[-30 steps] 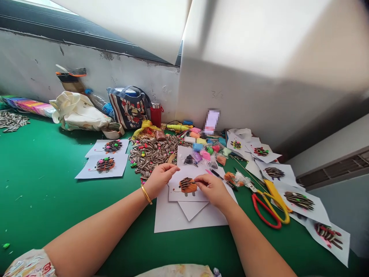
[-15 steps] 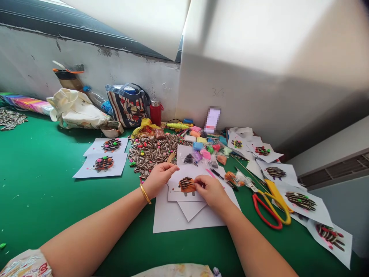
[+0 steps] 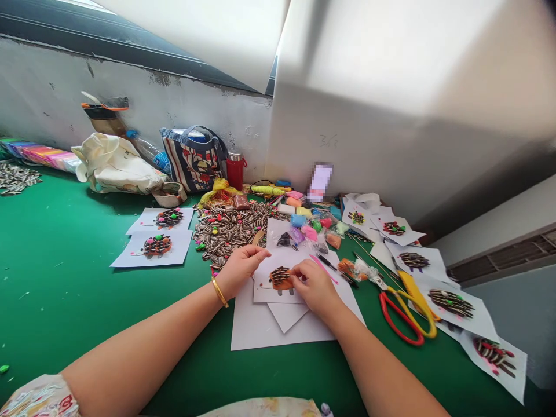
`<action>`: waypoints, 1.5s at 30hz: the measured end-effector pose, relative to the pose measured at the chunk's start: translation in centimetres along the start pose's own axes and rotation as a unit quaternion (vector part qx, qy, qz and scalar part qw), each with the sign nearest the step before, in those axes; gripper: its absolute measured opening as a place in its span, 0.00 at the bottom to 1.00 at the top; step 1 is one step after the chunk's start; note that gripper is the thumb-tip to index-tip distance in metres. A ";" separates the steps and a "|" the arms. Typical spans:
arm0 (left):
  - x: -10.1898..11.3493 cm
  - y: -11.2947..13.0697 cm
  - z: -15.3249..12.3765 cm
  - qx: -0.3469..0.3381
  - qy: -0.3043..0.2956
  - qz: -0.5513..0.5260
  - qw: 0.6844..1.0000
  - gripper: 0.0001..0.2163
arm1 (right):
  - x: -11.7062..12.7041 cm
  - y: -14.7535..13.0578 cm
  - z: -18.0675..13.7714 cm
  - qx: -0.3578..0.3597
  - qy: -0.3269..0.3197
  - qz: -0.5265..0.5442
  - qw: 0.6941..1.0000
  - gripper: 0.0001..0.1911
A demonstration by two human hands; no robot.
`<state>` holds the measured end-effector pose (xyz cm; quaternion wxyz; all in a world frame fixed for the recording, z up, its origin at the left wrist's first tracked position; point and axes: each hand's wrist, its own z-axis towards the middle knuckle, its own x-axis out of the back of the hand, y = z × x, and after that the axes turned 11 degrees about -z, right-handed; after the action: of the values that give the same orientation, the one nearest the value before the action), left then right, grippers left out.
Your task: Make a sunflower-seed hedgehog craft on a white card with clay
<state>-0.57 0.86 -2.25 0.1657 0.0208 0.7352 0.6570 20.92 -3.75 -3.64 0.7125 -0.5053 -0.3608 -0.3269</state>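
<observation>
On a small white card is a hedgehog figure of orange clay, with dark striped sunflower seeds set across its back. My right hand is closed in a pinch at the figure's right side; whatever sits between those fingertips is hidden. My left hand, with a gold bangle at the wrist, hovers by the card's upper left, thumb and fingers pressed together. What it holds, if anything, does not show. Larger white sheets lie beneath the card. A pile of sunflower seeds spreads just behind my left hand.
Red-and-yellow scissors, pens and bagged coloured clay lie to the right and behind. Finished hedgehog cards lie left and right. Bags, a red flask and a phone stand along the wall.
My right hand has shifted slightly left and up along the hedgehog's right side, still pinched. The left hand stays almost where it was.
</observation>
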 end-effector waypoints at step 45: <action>-1.7 2.0 -1.9 0.261 -0.072 -0.441 0.856 0.27 | 0.8 -3.4 -0.6 0.119 0.103 -0.033 0.987 0.12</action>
<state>0.11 -1.14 0.19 0.4787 -0.2158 0.7980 0.2958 18.66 -5.33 -1.44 0.7897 -0.3684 -0.3379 -0.3557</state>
